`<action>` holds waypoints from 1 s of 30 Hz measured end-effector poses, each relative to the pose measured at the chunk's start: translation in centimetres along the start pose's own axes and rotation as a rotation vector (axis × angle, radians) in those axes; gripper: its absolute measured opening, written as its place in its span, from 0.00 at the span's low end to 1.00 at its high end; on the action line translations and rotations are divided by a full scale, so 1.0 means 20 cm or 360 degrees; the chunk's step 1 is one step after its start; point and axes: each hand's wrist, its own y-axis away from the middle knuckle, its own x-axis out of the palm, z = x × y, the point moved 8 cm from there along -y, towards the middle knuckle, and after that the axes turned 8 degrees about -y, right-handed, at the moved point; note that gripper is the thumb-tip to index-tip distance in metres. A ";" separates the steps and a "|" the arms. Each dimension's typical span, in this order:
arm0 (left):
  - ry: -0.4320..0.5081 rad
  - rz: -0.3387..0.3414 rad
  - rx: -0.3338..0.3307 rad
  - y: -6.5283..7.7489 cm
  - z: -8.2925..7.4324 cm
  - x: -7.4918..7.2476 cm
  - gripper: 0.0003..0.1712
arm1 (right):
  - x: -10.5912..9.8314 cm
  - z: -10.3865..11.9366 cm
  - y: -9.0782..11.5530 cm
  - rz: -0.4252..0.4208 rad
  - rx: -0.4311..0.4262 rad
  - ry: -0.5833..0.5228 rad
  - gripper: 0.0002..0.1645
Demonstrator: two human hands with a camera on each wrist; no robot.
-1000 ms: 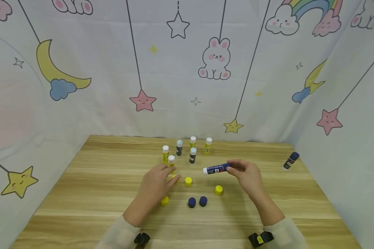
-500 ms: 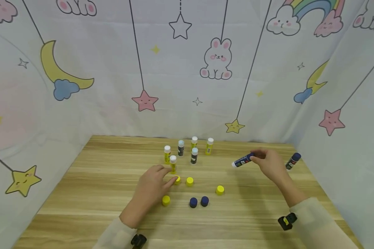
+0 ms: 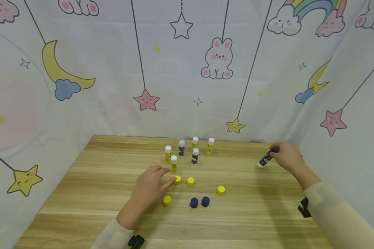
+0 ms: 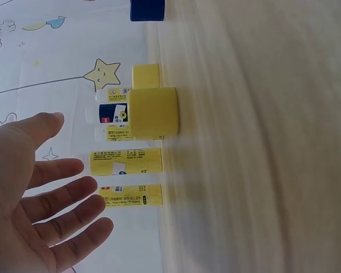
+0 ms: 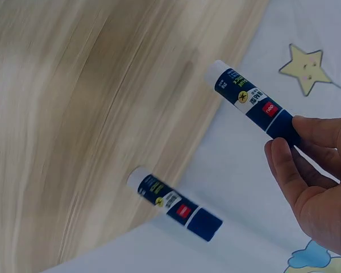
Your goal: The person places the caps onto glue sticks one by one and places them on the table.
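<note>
My right hand [image 3: 287, 156] pinches a navy glue stick [image 3: 266, 159] by its dark cap end, holding it tilted above the table with the white base low. In the right wrist view, a second navy glue stick [image 5: 175, 205] stands on the table beside it; the hand almost hides that one in the head view. My left hand [image 3: 149, 185] hovers with loosely spread fingers near a yellow glue stick [image 3: 174, 165] and a yellow cap [image 3: 177, 180]. The left wrist view shows nothing held in that hand [image 4: 40, 199].
Uncapped yellow glue sticks [image 3: 210, 147] and two navy ones [image 3: 195, 156] stand in a group toward the back. Several loose yellow caps [image 3: 221, 190] and two navy caps [image 3: 194, 202] lie nearer. Patterned cloth [image 3: 112, 114] borders the wooden table [image 3: 81, 193].
My right hand has carried the navy glue stick rightward and back, toward the standing one, and its tilt has grown steeper. My left hand has barely moved.
</note>
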 end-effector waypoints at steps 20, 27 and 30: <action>-0.0031 0.0260 -0.0014 0.00 -0.02 0.03 0.32 | 0.01 -0.17 -0.07 0.0080 0.0021 0.0171 0.17; -0.0035 0.0257 0.0042 0.02 -0.09 0.04 0.32 | 0.01 -0.19 -0.07 0.0092 0.0035 0.0168 0.18; -0.0004 0.0257 0.0072 0.02 -0.12 0.04 0.31 | 0.01 -0.19 -0.08 0.0092 0.0043 0.0166 0.19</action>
